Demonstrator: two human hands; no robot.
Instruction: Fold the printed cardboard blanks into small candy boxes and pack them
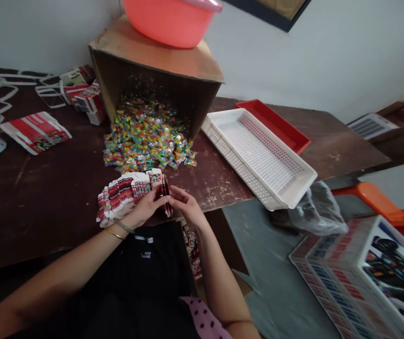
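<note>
Both hands are at the table's front edge, pinching a few thin red-and-white cartons (166,195) that stand on edge between them. My left hand (144,208) is closed around their left side, thumb reaching across. From the right, my right hand (189,208) grips the same cartons with thumb and bent fingers. Beside my left hand leans a long row of small flattened red-and-white cartons (119,195), packed closely together. Just beyond lies a heap of small clear-wrapped colourful candies (149,136), spilling from a cardboard box (159,59) on its side.
A pink basin (173,23) sits on the cardboard box. To the right, a white perforated tray (258,150) overhangs the table edge beside a red tray (276,122). Red-and-white boxes (37,132) lie left. A filled crate (343,263) and orange stool (378,200) stand right.
</note>
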